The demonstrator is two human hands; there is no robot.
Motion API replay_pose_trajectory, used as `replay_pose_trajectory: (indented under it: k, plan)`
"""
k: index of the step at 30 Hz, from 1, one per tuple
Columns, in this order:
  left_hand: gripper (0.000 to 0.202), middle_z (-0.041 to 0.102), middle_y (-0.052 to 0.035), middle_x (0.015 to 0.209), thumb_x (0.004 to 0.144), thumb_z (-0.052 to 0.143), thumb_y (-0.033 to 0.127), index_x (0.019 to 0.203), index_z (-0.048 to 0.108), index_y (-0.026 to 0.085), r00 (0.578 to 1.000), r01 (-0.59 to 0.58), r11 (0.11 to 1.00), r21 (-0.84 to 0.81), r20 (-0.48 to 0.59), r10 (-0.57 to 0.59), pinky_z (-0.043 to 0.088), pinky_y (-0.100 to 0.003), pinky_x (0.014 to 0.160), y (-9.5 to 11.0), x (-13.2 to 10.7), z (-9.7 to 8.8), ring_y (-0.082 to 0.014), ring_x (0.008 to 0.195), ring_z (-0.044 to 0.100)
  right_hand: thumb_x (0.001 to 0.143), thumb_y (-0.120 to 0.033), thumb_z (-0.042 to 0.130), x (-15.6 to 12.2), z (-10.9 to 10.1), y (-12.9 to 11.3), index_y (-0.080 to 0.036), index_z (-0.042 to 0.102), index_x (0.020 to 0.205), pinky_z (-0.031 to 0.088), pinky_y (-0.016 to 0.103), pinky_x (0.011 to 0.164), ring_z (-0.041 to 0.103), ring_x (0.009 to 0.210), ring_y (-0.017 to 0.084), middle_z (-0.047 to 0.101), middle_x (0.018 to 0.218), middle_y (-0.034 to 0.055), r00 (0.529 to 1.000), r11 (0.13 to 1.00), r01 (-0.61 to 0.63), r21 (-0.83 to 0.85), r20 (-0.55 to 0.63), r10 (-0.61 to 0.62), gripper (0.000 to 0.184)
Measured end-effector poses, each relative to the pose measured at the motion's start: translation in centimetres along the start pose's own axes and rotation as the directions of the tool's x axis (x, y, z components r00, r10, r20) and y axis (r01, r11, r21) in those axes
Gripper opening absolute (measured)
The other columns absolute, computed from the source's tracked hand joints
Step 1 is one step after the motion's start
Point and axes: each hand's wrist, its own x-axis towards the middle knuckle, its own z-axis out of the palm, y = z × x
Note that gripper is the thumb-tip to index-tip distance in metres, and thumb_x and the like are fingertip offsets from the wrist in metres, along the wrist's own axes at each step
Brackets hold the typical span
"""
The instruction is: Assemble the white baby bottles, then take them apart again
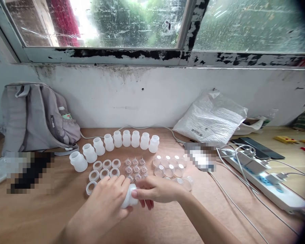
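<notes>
Both my hands meet over the wooden table [40, 217] near its front. My left hand [105, 203] is wrapped round a small white plastic bottle [129, 198]. My right hand [155, 191] pinches the same bottle at its top end with thumb and fingers. Just beyond the hands lie several white rings [104, 169], several small clear teats [135, 166] and several clear caps [169, 166]. A curved row of several more white bottles [117, 140] stands behind them.
A grey backpack [33, 115] leans on the wall at the back left. A white plastic bag [210, 118] lies at the back right. A white power strip [266, 184] with chargers and cables, and a dark phone [259, 147], lie on the right.
</notes>
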Motion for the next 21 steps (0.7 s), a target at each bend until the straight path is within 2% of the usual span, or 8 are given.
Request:
replay_pose_trajectory:
  k: [3,8,12,14,17,21]
  plan:
    - [0.012,0.056,0.0000,0.077,0.074,0.049,0.031,0.079,0.051,0.020,0.999,0.022,1.000,-0.015,-0.049,-0.023,0.037,-0.029,0.063,-0.10,0.19,-0.23,-0.0176,0.070,0.054,0.079,-0.052,0.043,0.11,-0.01,0.14,-0.016,0.047,0.060,0.030,0.017,0.041,0.043,0.043,0.006,0.047,0.052,-0.0044,0.988,0.999,0.030,-0.029,-0.151,-0.034,0.041]
    - [0.018,0.057,0.0006,0.079,0.077,0.048,0.037,0.086,0.048,0.022,0.996,0.019,0.995,-0.093,-0.084,-0.027,0.039,-0.029,0.063,-0.19,0.09,-0.79,-0.0179,0.072,0.055,0.079,-0.052,0.044,0.29,0.00,0.33,-0.016,0.043,0.057,0.020,0.018,0.039,0.032,0.042,0.004,0.036,0.049,-0.0059,0.957,0.995,0.098,-0.016,-0.272,-0.099,0.042]
    - [0.032,0.059,-0.0019,0.091,0.077,0.048,0.036,0.106,0.040,0.024,0.983,0.033,0.992,-0.120,-0.174,-0.053,0.040,-0.031,0.067,-0.72,0.35,-0.75,-0.0202,0.082,0.056,0.080,-0.052,0.041,0.29,-0.18,0.54,-0.016,0.041,0.056,0.019,0.020,0.040,0.030,0.044,0.005,0.034,0.051,-0.0051,0.898,0.983,0.177,0.042,-0.415,-0.144,0.044]
    - [0.031,0.059,-0.0025,0.092,0.079,0.045,0.034,0.108,0.038,0.024,0.979,0.034,0.990,-0.136,-0.196,-0.061,0.040,-0.031,0.066,-0.90,0.54,-0.70,-0.0202,0.081,0.056,0.081,-0.052,0.040,0.16,-0.30,0.53,-0.016,0.039,0.055,0.019,0.021,0.041,0.029,0.045,0.005,0.031,0.049,-0.0053,0.867,0.976,0.211,0.055,-0.471,-0.161,0.044]
    - [0.025,0.060,-0.0012,0.088,0.080,0.043,0.034,0.103,0.040,0.024,0.981,0.031,0.983,-0.183,-0.184,-0.065,0.039,-0.029,0.060,-0.84,0.67,-0.76,-0.0195,0.077,0.057,0.082,-0.050,0.040,-0.06,-0.32,0.35,-0.017,0.035,0.052,0.019,0.022,0.041,0.027,0.045,0.006,0.028,0.049,-0.0055,0.838,0.966,0.251,0.053,-0.511,-0.190,0.045]
    - [0.022,0.060,-0.0002,0.084,0.080,0.042,0.035,0.099,0.042,0.024,0.983,0.035,0.976,-0.214,-0.167,-0.071,0.036,-0.027,0.055,-0.46,0.59,-0.96,-0.0195,0.074,0.058,0.083,-0.047,0.040,-0.23,-0.17,0.11,-0.017,0.033,0.051,0.017,0.023,0.042,0.026,0.045,0.006,0.027,0.049,-0.0054,0.829,0.957,0.288,0.038,-0.510,-0.230,0.045]
